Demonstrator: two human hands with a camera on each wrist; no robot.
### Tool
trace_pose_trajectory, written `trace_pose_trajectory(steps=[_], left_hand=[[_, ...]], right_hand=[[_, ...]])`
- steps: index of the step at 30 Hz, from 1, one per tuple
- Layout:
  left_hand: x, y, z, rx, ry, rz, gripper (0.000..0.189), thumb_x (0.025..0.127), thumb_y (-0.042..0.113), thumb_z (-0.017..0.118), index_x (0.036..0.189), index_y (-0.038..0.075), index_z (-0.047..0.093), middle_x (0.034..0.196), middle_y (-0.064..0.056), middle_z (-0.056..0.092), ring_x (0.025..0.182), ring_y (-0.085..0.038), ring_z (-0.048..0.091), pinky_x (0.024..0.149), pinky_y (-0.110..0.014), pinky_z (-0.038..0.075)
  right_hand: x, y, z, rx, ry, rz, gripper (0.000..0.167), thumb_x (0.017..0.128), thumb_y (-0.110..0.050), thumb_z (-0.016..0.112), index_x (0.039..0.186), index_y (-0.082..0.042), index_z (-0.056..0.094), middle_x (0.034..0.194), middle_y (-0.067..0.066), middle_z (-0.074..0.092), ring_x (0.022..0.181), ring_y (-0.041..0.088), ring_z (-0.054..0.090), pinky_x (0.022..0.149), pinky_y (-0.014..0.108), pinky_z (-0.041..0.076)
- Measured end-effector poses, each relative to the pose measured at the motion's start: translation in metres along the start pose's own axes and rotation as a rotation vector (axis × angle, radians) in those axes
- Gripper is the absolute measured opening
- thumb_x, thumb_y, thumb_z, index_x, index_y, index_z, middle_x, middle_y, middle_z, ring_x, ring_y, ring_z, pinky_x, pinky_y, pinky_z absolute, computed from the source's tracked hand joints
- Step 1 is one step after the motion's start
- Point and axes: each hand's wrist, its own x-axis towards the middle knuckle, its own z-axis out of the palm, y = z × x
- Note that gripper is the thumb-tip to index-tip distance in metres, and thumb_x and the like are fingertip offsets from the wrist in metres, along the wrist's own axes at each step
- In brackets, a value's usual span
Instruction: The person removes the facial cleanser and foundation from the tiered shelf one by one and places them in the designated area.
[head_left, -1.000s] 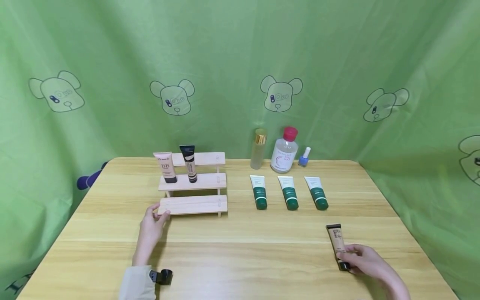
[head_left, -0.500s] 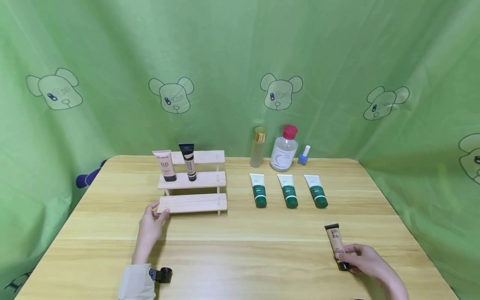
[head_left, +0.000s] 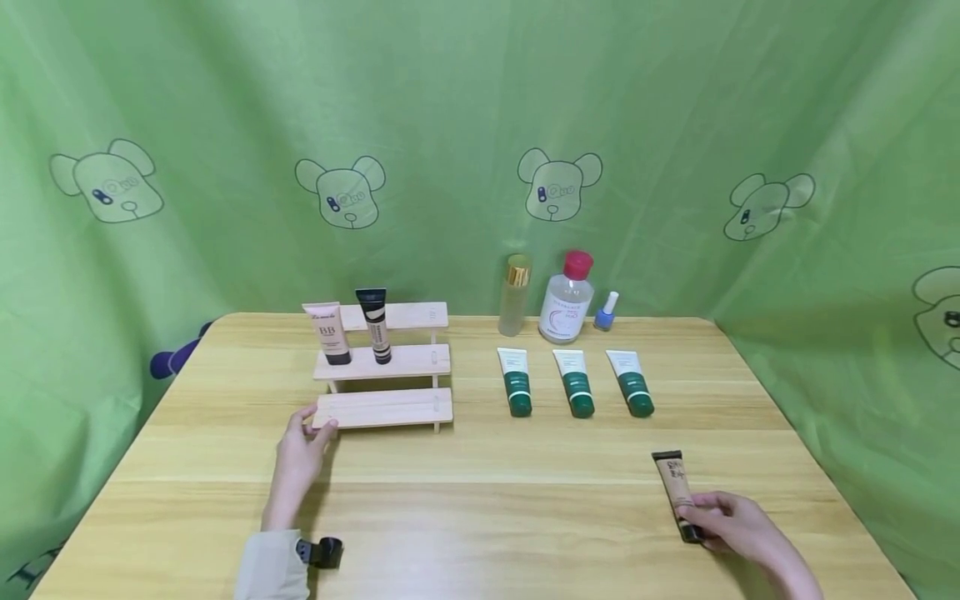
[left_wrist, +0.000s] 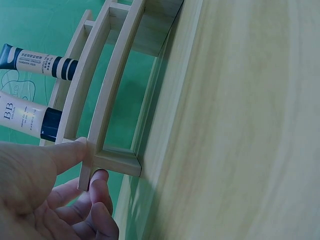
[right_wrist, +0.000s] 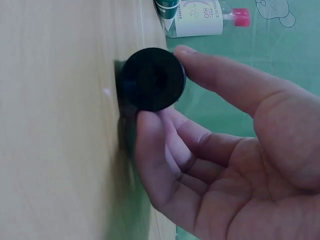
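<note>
With thumb and fingers, my left hand pinches the near left corner of a three-step wooden display rack. A pink BB cream tube and a black-and-beige concealer tube stand on the rack's middle step. At the right of the table, my right hand holds a tan cosmetic tube near its black cap, thumb on one side and fingers on the other. In the right wrist view the round black cap faces the camera and hides the rest of the tube.
Three green-and-white tubes lie in a row right of the rack. Behind them stand a gold-collared bottle, a clear bottle with a red cap and a small blue nail polish bottle. A green curtain hangs behind the table.
</note>
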Motion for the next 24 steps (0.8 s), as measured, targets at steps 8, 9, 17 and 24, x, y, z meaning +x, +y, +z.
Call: trace_pose_trajectory(steps=[8, 9, 17, 24], left_hand=[[-0.001, 0.001, -0.001, 0.011, 0.002, -0.002, 0.054, 0.097, 0.021, 0.055, 0.140, -0.004, 0.034, 0.110, -0.027, 0.058, 0.086, -0.031, 0.061, 0.064, -0.027, 0.046], [-0.001, 0.001, -0.001, 0.010, 0.002, -0.001, 0.054, 0.097, 0.021, 0.055, 0.140, -0.004, 0.033, 0.110, -0.027, 0.058, 0.086, -0.031, 0.061, 0.064, -0.027, 0.046], [-0.002, -0.001, -0.001, 0.016, 0.001, 0.006, 0.054, 0.098, 0.022, 0.054, 0.140, -0.005, 0.033, 0.108, -0.027, 0.059, 0.088, -0.032, 0.061, 0.065, -0.028, 0.045], [-0.001, -0.001, -0.001, 0.021, 0.002, 0.018, 0.054, 0.098, 0.023, 0.053, 0.140, -0.005, 0.034, 0.107, -0.027, 0.059, 0.089, -0.033, 0.060, 0.068, -0.029, 0.044]], right_hand=[[-0.004, 0.005, -0.004, -0.016, 0.065, -0.019, 0.054, 0.092, -0.025, 0.063, 0.121, 0.018, 0.049, 0.093, 0.006, 0.065, 0.079, 0.012, 0.062, 0.070, 0.026, 0.055], [-0.005, 0.005, -0.004, -0.022, 0.069, -0.022, 0.054, 0.092, -0.025, 0.063, 0.121, 0.018, 0.049, 0.094, 0.006, 0.065, 0.080, 0.011, 0.062, 0.071, 0.026, 0.055], [-0.008, 0.005, -0.007, -0.100, 0.112, -0.048, 0.051, 0.095, -0.028, 0.057, 0.121, 0.015, 0.050, 0.096, 0.009, 0.066, 0.082, 0.013, 0.061, 0.071, 0.025, 0.051], [-0.013, -0.001, -0.005, -0.175, 0.235, -0.120, 0.056, 0.096, -0.038, 0.054, 0.127, 0.009, 0.049, 0.111, 0.020, 0.062, 0.090, 0.014, 0.058, 0.074, 0.025, 0.048]])
